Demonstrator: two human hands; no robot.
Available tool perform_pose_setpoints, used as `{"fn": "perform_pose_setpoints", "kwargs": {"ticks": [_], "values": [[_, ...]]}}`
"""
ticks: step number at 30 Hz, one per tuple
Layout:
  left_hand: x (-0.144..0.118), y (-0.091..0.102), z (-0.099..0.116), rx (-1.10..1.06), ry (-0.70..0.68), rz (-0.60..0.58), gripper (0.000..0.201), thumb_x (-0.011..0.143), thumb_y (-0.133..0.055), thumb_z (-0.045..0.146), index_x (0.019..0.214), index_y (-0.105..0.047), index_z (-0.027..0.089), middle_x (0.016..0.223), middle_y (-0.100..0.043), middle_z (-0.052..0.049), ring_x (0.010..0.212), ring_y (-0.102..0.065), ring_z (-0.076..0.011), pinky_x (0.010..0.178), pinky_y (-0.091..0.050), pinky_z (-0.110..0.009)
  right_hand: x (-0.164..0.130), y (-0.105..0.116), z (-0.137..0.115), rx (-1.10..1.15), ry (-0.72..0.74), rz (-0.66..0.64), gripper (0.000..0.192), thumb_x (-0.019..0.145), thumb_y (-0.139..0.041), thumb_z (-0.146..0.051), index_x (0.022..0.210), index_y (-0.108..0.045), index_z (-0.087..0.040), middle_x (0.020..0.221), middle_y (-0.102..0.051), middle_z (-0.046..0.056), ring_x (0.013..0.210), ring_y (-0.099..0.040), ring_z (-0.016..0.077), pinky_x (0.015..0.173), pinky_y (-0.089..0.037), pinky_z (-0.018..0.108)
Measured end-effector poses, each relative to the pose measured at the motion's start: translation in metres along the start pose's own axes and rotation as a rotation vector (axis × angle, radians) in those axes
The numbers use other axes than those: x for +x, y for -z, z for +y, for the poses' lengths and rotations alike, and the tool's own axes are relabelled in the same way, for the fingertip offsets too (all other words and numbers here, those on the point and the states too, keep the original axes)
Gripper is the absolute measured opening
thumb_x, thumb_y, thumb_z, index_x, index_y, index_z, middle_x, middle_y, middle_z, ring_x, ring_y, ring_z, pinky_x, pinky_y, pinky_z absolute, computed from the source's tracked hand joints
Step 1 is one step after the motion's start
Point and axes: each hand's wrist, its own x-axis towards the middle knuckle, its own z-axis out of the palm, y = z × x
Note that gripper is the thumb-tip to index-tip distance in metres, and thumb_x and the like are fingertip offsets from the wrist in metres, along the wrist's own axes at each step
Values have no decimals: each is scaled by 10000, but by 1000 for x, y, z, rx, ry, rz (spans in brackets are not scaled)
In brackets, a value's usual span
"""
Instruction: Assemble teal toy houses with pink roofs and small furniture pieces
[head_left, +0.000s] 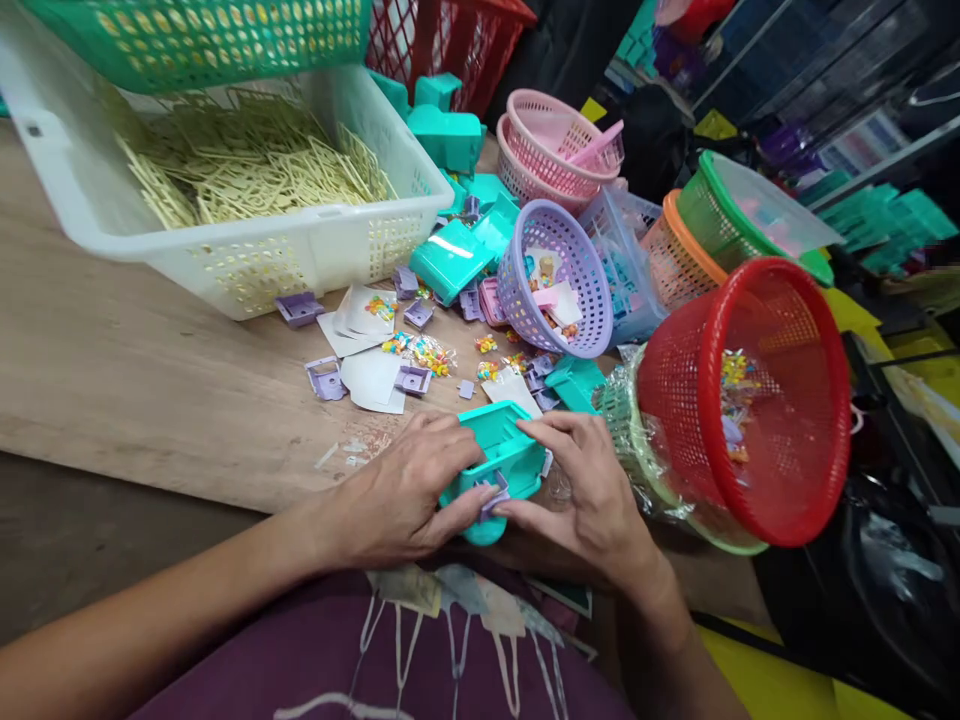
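Observation:
Both hands hold one teal plastic toy piece (504, 450) at the near edge of the wooden table (135, 380). My left hand (405, 490) grips its left side, and my right hand (581, 480) grips its right side. Between my thumbs a small purple plastic part (493, 493) sits against the teal piece's front. More purple parts (327, 378), white cards (373, 378) and small packets of coloured bits (427, 352) lie scattered just beyond my hands.
A white crate (247, 250) of pale yellow pieces stands at the back left under a green basket (202, 35). A red basket (757, 400) lies tipped at the right, with purple (555, 275), pink (555, 140), orange and green baskets behind. Teal pieces (450, 130) are piled at the back.

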Motion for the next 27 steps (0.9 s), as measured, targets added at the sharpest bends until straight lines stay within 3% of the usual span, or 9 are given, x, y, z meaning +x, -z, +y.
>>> {"fn": "perform_pose_setpoints", "kwargs": {"ticks": [3, 7, 12, 16, 19, 23, 27], "values": [[2, 6, 2, 116, -60, -124, 267, 943, -509, 379, 1086, -574, 164, 1051, -628, -96, 996, -538, -247, 968, -362, -454, 9, 3, 7, 2, 72, -195, 466, 827, -717, -493, 1162, -601, -190, 1187, -586, 113, 1130, -500, 286, 993, -384, 482], [5, 1, 5, 280, -66, -211, 283, 912, -526, 422, 1007, -595, 165, 992, -624, -91, 955, -535, -261, 967, -354, -504, 12, -5, 7, 109, 96, -331, 254, 886, -660, -423, 954, -654, -178, 1009, -599, 88, 935, -537, 228, 856, -437, 404], [2, -16, 5, 500, -109, -254, 292, 918, -518, 437, 813, -602, 177, 815, -604, -68, 856, -503, -273, 882, -375, -523, -3, -22, 6, 174, 95, -230, 255, 887, -663, -399, 930, -642, -149, 893, -590, 72, 827, -546, 194, 742, -452, 336], [-2, -24, 4, 664, -187, -301, 150, 867, -535, 187, 729, -592, 174, 737, -581, -61, 776, -456, -251, 879, -349, -545, -15, -36, 5, 105, 153, -63, 254, 912, -630, -409, 889, -631, -156, 834, -618, 58, 774, -563, 182, 764, -458, 359], [-4, -25, 3, 650, -217, -362, 180, 861, -481, 134, 722, -587, 175, 738, -567, -79, 761, -433, -256, 866, -340, -557, -19, -43, 5, 101, 174, 23, 247, 912, -636, -406, 872, -633, -163, 841, -639, 55, 762, -572, 166, 757, -466, 342], [-5, -27, -1, 475, -141, -315, 260, 925, -402, 154, 728, -565, 197, 747, -543, -77, 786, -434, -267, 898, -320, -558, -19, -45, 8, 120, 163, 34, 227, 924, -621, -398, 877, -646, -177, 847, -642, 42, 773, -580, 158, 760, -464, 330], [-1, -20, -9, 474, -187, -336, 206, 955, -469, 267, 793, -573, 193, 785, -574, -66, 839, -471, -263, 939, -310, -537, -10, -36, 17, 195, 141, -104, 278, 911, -630, -448, 886, -660, -173, 831, -612, 31, 766, -568, 151, 747, -462, 313]]}}
